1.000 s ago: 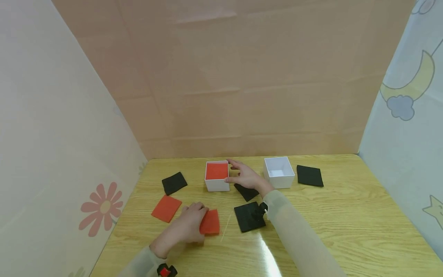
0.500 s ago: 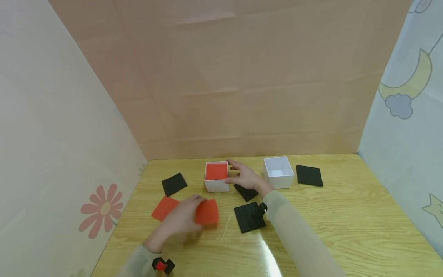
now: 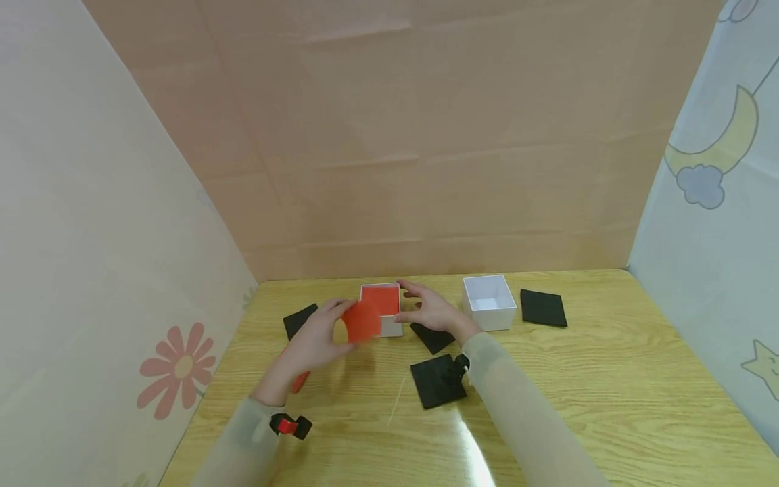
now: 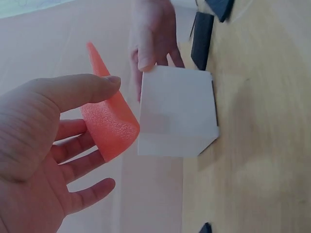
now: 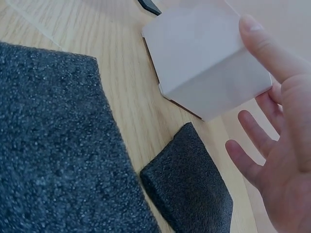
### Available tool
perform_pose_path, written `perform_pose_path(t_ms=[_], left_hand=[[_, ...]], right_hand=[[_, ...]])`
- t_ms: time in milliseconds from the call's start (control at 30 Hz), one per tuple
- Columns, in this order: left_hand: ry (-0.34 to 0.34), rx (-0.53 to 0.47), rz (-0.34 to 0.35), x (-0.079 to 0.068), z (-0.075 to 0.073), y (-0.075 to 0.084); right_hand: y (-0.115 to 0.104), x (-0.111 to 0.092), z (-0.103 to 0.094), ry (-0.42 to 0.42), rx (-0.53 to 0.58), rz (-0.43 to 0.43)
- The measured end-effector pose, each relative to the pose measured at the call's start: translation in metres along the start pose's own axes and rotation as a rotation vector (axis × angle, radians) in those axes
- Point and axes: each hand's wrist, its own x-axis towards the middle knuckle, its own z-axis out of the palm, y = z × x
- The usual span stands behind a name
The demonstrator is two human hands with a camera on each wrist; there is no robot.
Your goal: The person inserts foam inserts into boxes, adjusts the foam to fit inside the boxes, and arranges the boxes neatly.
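Note:
My left hand (image 3: 313, 341) pinches a square red foam sheet (image 3: 363, 321) between thumb and fingers, raised over the table near the front of a white box (image 3: 391, 327). In the left wrist view the sheet (image 4: 114, 124) bends in the grip, its edge close to the box (image 4: 177, 107). Another red piece (image 3: 380, 297) lies inside that box, just below the rim. My right hand (image 3: 433, 312) holds the box's right side, thumb at the front rim and index finger at the back; its other fingers extend free in the right wrist view.
A second white box (image 3: 489, 301) stands to the right, with a black foam sheet (image 3: 544, 308) beside it. Black sheets lie under the right wrist (image 3: 438, 381), by the held box (image 3: 432, 338) and at left (image 3: 298, 319). Behind the left hand, another red sheet (image 3: 300, 382) is mostly hidden.
My left hand has lifted the red foam sheet off the table and carried it forward toward the left white box. The right hand stays on that box.

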Motion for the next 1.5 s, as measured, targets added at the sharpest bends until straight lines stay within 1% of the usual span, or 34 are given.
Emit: perform_pose_path(t_ms=[200, 467, 633, 700, 833, 933, 1100, 1233, 1367, 1500], left_hand=[[-0.013, 0.004, -0.008, 0.022, -0.005, -0.004], [-0.01, 0.005, -0.002, 0.046, -0.007, -0.008], [0.004, 0.063, 0.013, 0.058, -0.004, -0.007], [0.003, 0.083, 0.011, 0.062, -0.004, -0.006], [-0.018, 0.093, 0.004, 0.067, -0.002, -0.003], [-0.043, 0.101, 0.006, 0.072, -0.002, -0.001], [-0.094, 0.144, 0.012, 0.081, -0.002, 0.005], [-0.127, 0.152, -0.013, 0.087, -0.002, 0.01], [-0.149, 0.16, -0.037, 0.09, 0.001, 0.011], [-0.161, 0.181, -0.037, 0.092, 0.002, 0.01]], right_hand=[[0.001, 0.001, 0.001, -0.003, 0.017, 0.013], [0.002, 0.001, -0.001, -0.001, 0.025, 0.004], [0.001, 0.001, -0.001, -0.001, 0.019, 0.002], [0.001, 0.001, 0.0, -0.002, 0.012, -0.005], [0.002, 0.001, 0.0, 0.0, 0.01, -0.009], [0.002, 0.001, 0.0, 0.001, 0.018, -0.008], [0.002, 0.001, 0.0, -0.001, 0.026, -0.014], [0.002, 0.0, -0.001, 0.001, 0.023, -0.017], [0.002, 0.0, 0.0, 0.005, 0.021, -0.019], [0.003, 0.001, 0.0, 0.002, 0.022, -0.015]])
